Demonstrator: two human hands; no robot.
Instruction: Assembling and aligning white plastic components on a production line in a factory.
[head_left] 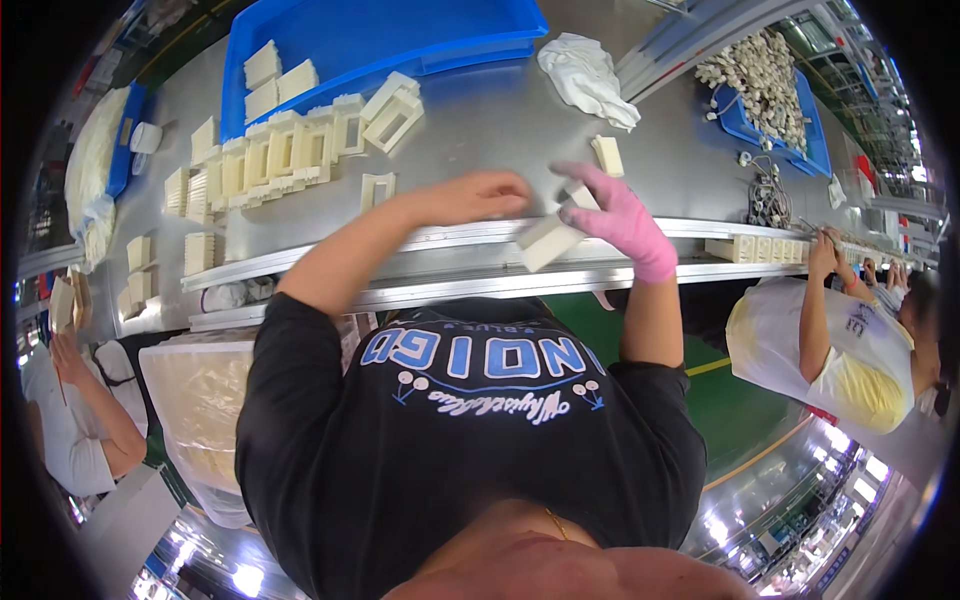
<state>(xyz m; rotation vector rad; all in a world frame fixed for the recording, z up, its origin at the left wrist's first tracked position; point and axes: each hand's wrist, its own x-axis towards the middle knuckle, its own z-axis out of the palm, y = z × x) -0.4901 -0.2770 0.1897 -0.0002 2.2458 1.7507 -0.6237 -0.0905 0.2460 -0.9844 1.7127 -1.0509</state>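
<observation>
Cream casing [548,243] in right hand [624,222]

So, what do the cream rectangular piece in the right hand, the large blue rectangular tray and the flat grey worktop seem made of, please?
Cream piece: probably matte plastic, from its even colour, though blurred.
Large blue tray: likely plastic, slightly glossy, from its uniform colour and sheen.
Grey worktop: apparently metal, dull satin, from its blurry reflections.

Metal table [465,135] bearing, left of the left hand [490,195], a row of cream frames [272,155] and one lone frame [368,190]; beyond both hands, a blue tray [480,52]; beyond the right hand [625,215], a small block [607,157] and, farther, white cloth [583,75]; to its right, a cable bundle [768,195] and blue bin [813,122].
</observation>
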